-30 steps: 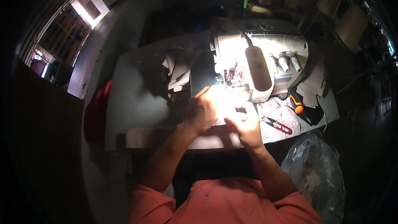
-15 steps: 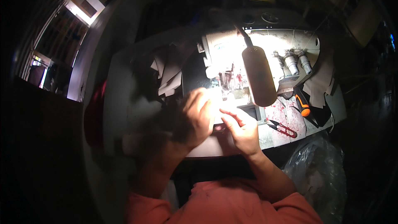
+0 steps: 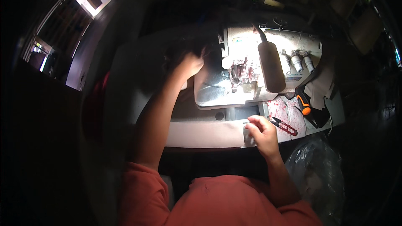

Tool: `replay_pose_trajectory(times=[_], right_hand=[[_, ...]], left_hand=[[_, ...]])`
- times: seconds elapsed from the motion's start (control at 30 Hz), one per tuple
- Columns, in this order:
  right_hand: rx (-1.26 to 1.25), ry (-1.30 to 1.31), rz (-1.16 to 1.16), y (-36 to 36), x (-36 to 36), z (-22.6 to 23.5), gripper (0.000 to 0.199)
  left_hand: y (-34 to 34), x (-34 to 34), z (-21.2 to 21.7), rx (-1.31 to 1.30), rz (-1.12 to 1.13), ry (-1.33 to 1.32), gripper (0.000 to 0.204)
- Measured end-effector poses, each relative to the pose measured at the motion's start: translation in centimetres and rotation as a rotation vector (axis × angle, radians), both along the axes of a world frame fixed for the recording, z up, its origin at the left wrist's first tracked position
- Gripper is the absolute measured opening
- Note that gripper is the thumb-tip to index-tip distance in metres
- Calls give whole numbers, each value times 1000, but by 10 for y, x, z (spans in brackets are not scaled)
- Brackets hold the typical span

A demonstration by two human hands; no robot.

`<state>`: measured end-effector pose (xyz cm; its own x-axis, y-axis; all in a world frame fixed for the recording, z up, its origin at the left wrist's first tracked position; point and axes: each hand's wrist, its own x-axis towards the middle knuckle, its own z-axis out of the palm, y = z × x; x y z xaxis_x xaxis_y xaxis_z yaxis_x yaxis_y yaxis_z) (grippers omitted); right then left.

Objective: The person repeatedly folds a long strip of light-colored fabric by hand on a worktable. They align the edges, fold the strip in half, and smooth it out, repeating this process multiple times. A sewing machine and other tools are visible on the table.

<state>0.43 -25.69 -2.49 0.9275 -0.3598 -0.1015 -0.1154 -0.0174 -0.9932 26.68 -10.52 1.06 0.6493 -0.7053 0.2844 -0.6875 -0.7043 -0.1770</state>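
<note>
I've got the left hand [image 3: 191,65] out over the upper middle of the frame, just left of the sewing machine's [image 3: 293,37] shiny flat plate [image 3: 209,94]. Its fingers are bent inward and a bit blurred; I can't tell whether they grasp anything. Down right of centre I have the right hand [image 3: 264,137], fingers curled, thumb and forefinger close together, and again I can't say whether something sits between them. The pale fabric strip [image 3: 205,134] lies lengthwise along the near edge of the table [image 3: 127,96], lower middle of my view, its right end just beside that right hand. Right of the hand I see red-handled thread snips [image 3: 287,127], and beyond them an orange-and-black handle [image 3: 305,109] near some pale cloth pieces [image 3: 322,84]. A long lamp head [image 3: 271,67] hangs over the machine, glaring on its white body. A clear plastic bag [image 3: 316,180] fills the lower right.
</note>
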Motion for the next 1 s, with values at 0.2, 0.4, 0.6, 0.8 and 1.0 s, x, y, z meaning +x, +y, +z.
replay_pose_trajectory(times=[0.2, 0.4, 0.6, 0.8, 1.0], right_hand=[[-322, -115, 72, 2, 8, 3, 9], [-432, -247, 106, 5, -3, 28, 8], [-290, -145, 14, -6, -20, 16, 5], [-346, -96, 78, -1, -15, 24, 15], [-393, -151, 270, 17, 4, 39, 19]], left_hand=[[18, -149, 27, -575, -497, 275, 13], [3, -195, -15, -678, -168, 582, 20], [0, -190, -26, -682, -233, 651, 13], [0, -194, -27, -828, -334, 560, 16], [15, -207, -15, -885, -252, 399, 26]])
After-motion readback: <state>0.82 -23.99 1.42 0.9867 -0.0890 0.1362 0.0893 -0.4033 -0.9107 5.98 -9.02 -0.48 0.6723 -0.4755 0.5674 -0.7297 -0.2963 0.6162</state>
